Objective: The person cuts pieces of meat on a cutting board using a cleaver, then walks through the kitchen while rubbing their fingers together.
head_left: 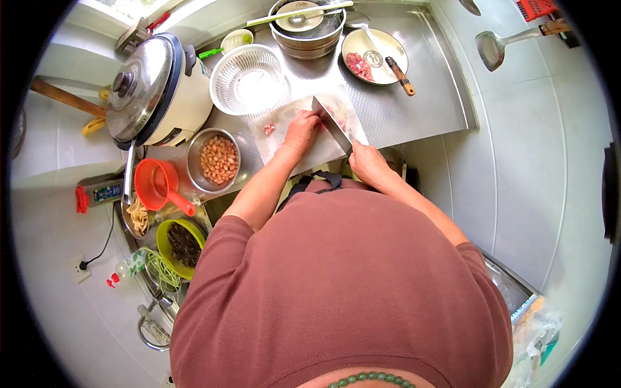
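My right hand (pixel 367 160) grips the handle end of a cleaver (pixel 332 125), whose broad blade slants over the white cutting board (pixel 317 159). On the blade's left side is my left hand (pixel 303 131), its fingers curled and pressed down at the board, with pink raw meat at the fingertips, partly hidden. More pink meat (pixel 337 118) shows just beyond the blade. A small separate piece of meat (pixel 269 129) lies at the board's left side. A cream plate (pixel 381 46) with cut meat (pixel 359 66) stands beyond the board, a wooden-handled utensil (pixel 401 77) resting over its rim.
Left of the board are a steel bowl of peanuts (pixel 218 159), a white basket (pixel 247 79), an electric cooker (pixel 174 97) and a red scoop (pixel 155 183). A green bowl (pixel 184 248) holds dark food. Stacked pots (pixel 309 42) stand behind. A tiled wall (pixel 517 142) bounds the right.
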Demonstrator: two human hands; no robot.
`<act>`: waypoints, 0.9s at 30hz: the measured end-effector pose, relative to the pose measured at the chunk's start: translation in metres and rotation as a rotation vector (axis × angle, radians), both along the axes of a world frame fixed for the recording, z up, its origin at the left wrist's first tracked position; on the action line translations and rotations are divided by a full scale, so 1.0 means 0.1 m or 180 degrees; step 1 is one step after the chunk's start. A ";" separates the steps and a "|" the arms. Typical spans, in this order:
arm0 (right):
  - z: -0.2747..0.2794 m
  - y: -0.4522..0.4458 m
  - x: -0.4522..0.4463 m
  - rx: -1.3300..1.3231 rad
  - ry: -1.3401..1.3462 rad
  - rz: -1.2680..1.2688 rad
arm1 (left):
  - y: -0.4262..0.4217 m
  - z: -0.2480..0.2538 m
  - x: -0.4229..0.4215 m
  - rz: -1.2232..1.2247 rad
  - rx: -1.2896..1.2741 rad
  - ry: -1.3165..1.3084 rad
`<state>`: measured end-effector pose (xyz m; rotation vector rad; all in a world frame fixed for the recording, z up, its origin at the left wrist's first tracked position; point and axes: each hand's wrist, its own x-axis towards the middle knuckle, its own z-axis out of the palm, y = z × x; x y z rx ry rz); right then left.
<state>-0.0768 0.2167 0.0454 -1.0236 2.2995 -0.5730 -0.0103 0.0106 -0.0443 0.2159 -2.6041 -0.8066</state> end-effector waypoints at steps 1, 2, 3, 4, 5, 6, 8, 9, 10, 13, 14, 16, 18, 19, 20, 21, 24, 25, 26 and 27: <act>-0.01 -0.02 0.00 0.0008 0.0013 0.0020 | -0.01 0.01 0.01 -0.0035 -0.0036 -0.0118; -0.02 -0.05 0.00 -0.0017 0.0011 0.0023 | -0.01 -0.01 0.00 -0.0022 -0.0056 -0.0106; -0.03 -0.09 -0.01 -0.0041 0.0007 0.0026 | -0.02 -0.07 -0.01 -0.0008 -0.0076 -0.0097; -0.05 -0.13 -0.02 -0.0070 0.0007 0.0024 | -0.02 -0.12 -0.02 -0.0001 -0.0100 -0.0084; -0.08 -0.17 -0.04 -0.0050 0.0000 0.0023 | -0.02 -0.16 -0.02 -0.0003 -0.0097 -0.0101; -0.14 -0.23 -0.06 -0.0033 -0.0002 0.0019 | -0.03 -0.18 -0.04 -0.0008 -0.0097 -0.0114; -0.24 -0.32 -0.07 0.0043 0.0016 -0.0012 | -0.01 -0.21 -0.04 0.0001 -0.0093 -0.0111; -0.27 -0.37 -0.07 0.0100 0.0036 -0.0026 | 0.00 -0.21 -0.03 0.0029 -0.0091 -0.0095; -0.29 -0.40 -0.07 0.0147 0.0061 -0.0044 | 0.00 -0.20 -0.03 0.0053 -0.0098 -0.0073; -0.25 -0.39 -0.10 0.0243 0.0049 -0.0013 | -0.01 -0.16 -0.02 0.0014 -0.0107 -0.0186; -0.21 -0.37 -0.09 0.0214 0.0027 -0.0059 | -0.01 -0.14 -0.03 0.0030 0.0004 -0.0169; -0.15 -0.30 -0.06 0.0147 -0.0029 -0.0144 | -0.02 -0.10 -0.02 0.0063 0.0220 -0.0145; -0.17 -0.16 -0.05 -0.0041 -0.0050 -0.0088 | -0.03 -0.04 -0.01 0.0071 0.0456 -0.0126; -0.17 -0.09 -0.05 -0.0128 -0.0061 -0.0053 | -0.04 0.01 -0.01 0.0080 0.0582 -0.0117; -0.18 -0.02 -0.04 -0.0152 -0.0075 -0.0067 | -0.04 0.05 0.02 0.0245 0.0815 -0.0151; -0.14 0.03 -0.03 -0.0175 -0.0095 -0.0082 | -0.04 0.10 0.04 0.0409 0.1047 -0.0190; -0.07 0.13 -0.02 -0.0122 -0.0098 -0.0103 | -0.09 0.07 0.09 0.0705 0.1078 -0.0078; -0.05 0.15 -0.01 -0.0083 -0.0089 -0.0106 | -0.11 0.03 0.11 0.0770 0.0977 -0.0001; -0.02 0.16 -0.01 -0.0062 -0.0109 -0.0133 | -0.13 0.00 0.13 0.0740 0.0992 0.0033; 0.05 0.16 0.01 -0.0039 -0.0132 -0.0160 | -0.14 0.01 0.15 0.0712 0.0914 -0.0005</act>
